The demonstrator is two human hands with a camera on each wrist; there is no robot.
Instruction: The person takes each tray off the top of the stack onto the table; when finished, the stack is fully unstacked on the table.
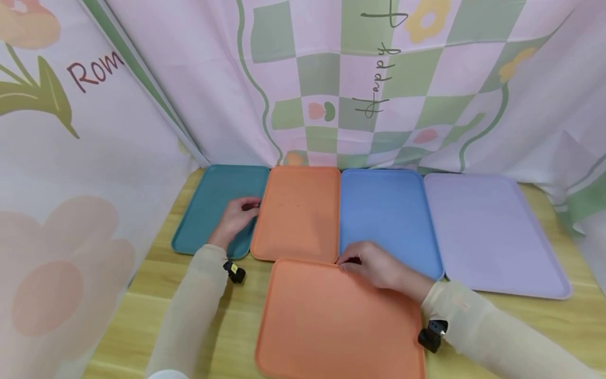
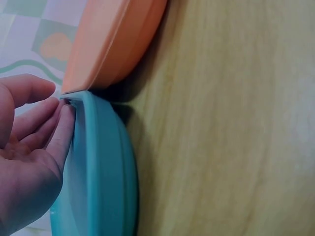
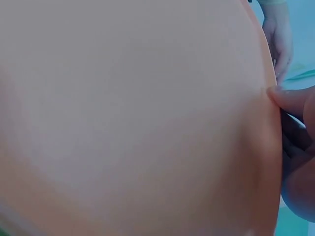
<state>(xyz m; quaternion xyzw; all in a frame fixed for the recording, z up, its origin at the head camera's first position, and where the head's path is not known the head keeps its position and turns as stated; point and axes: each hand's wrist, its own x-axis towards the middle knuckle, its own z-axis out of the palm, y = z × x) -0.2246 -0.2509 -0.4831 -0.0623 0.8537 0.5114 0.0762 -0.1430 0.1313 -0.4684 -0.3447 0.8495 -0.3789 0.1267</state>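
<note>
My left hand [image 1: 235, 217] lies over the teal tray [image 1: 201, 210], by the side where it meets the far orange tray [image 1: 298, 210]. In the left wrist view, fairly straight fingers [image 2: 63, 130] touch the inside of the teal rim. My right hand [image 1: 376, 266] pinches the far rim of the near orange tray [image 1: 331, 321], close to the front left corner of the blue tray [image 1: 385, 216]. Up close in the right wrist view, the thumb [image 3: 290, 101] is on the rim, with the other fingers behind it, partly hidden.
A lilac tray [image 1: 492, 231] stands right of the blue one, ending the back row. The trays rest on a wood-grain table [image 1: 134, 316]. Patterned curtains [image 1: 317, 79] hang behind the row, with another curtain [image 1: 94, 173] along the left edge.
</note>
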